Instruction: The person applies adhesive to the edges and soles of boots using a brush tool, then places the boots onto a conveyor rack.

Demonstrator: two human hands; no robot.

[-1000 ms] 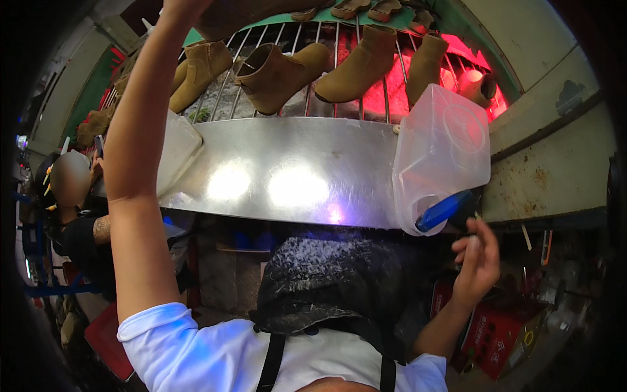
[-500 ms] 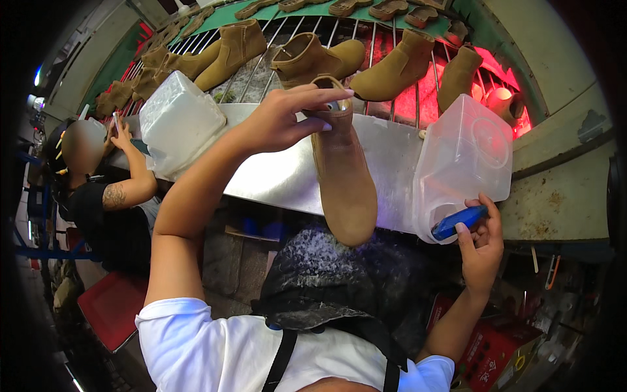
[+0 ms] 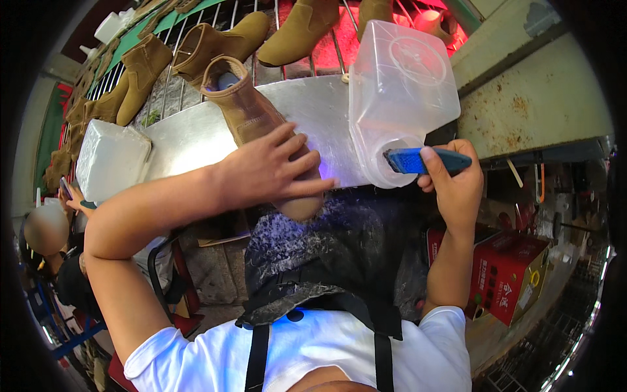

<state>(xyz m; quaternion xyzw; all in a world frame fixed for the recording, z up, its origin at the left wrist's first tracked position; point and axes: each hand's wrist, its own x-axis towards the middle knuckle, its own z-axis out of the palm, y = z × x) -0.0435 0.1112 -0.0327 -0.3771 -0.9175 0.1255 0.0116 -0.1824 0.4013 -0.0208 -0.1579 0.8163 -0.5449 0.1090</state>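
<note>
Fingers (image 3: 297,171) of the left hand (image 3: 261,171) lie wrapped over the foot of a tan suede boot (image 3: 251,114), holding it with the shaft pointing away from the person and the sole end low, near the apron. Fingers of the right hand (image 3: 454,186) are closed on a blue-handled tool (image 3: 424,159), whose tip sits at the mouth of a clear plastic container (image 3: 401,91).

Largest first: a metal counter (image 3: 176,140), shiny and bare in the middle, runs across the scene behind both hands. Above it a wire rack (image 3: 339,39) carries a row of other tan boots (image 3: 219,42), lit red at the right end. The clear container hangs at the counter's right part, tilted, mouth downward. A second, cloudy plastic container (image 3: 108,160) sits at the counter's left end. The person's dark speckled apron (image 3: 326,261) lies below the held boot. A red carton (image 3: 516,274) stands lower right, well apart from the hands. Another person (image 3: 52,248) sits at far left.
</note>
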